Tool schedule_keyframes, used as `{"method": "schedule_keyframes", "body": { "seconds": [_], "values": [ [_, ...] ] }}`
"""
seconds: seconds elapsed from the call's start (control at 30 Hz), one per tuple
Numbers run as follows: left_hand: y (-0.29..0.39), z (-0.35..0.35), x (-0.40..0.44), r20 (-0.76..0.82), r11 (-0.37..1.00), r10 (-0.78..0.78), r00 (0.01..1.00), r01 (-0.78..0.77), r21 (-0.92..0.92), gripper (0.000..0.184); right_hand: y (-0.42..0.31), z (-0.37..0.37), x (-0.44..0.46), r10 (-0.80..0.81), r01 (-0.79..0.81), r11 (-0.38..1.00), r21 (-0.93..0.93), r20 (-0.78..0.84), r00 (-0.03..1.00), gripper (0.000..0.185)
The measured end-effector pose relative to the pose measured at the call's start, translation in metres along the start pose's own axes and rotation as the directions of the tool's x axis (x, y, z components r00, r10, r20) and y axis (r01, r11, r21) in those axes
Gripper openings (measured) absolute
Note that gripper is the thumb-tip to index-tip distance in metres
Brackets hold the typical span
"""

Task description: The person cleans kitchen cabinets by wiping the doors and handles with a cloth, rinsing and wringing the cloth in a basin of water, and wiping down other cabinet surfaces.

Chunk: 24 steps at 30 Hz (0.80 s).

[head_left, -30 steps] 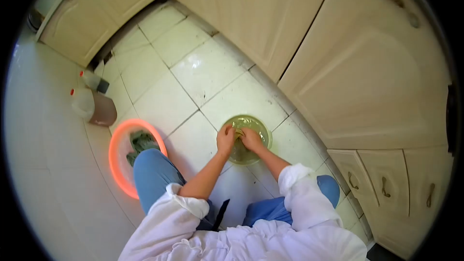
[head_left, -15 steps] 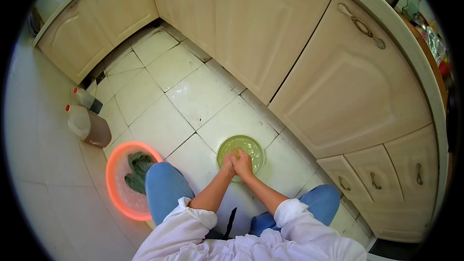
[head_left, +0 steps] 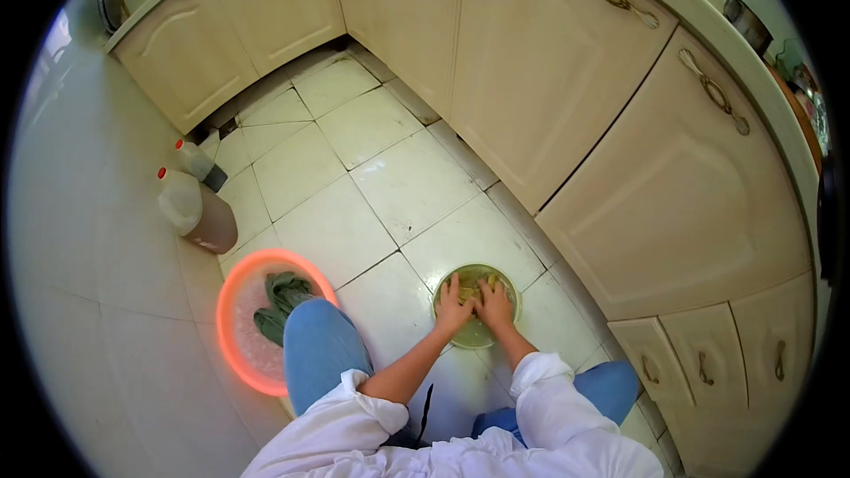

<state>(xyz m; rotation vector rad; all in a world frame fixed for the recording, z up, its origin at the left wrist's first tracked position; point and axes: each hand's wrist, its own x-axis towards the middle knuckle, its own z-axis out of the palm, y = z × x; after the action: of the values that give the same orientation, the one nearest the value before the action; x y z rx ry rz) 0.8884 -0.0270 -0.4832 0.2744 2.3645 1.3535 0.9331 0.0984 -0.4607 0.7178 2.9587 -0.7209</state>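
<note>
Green, round and apparently plastic, a shallow basin of water stands on the white tiled floor between the person's knees. Inside it lies a crumpled, yellowish, cloth-like thing, wet and partly covered by both hands; its edges are too small to make out. The left hand rests on its left part, fingers spread and pointing away from the body. The right hand sits just beside, its fingers spread too, with the two thumbs close together. Whether any fingertip pinches a fold cannot be told.

The yellowish thing looks soft and limp, so it would probably sag when lifted, heavier for the water it holds and somewhat slippery. It seems unlikely to break, though a hard pull at one thin edge might stretch it. A bunched handful near the middle, taken by both hands, should give the surest hold.

Left of the knee, an orange-pink round basin holds a dark green crumpled cloth.
</note>
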Motion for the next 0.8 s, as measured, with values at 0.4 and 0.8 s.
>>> {"method": "schedule_keyframes", "body": {
  "seconds": [0.4, 0.8],
  "values": [
    [0.046, -0.029, 0.014, 0.504, 0.446, -0.335, 0.796, 0.605, -0.660, 0.083, -0.064, -0.013, -0.026, 0.266, -0.274, 0.392, 0.878, 0.177, 0.947, 0.012],
    [0.049, 0.006, 0.001, 0.204, 0.728, -0.160, 0.966, 0.255, -0.636, 0.049, -0.037, 0.004, -0.019, 0.367, -0.080, 0.668, 0.740, -0.235, 0.900, 0.027]
  ]
}}
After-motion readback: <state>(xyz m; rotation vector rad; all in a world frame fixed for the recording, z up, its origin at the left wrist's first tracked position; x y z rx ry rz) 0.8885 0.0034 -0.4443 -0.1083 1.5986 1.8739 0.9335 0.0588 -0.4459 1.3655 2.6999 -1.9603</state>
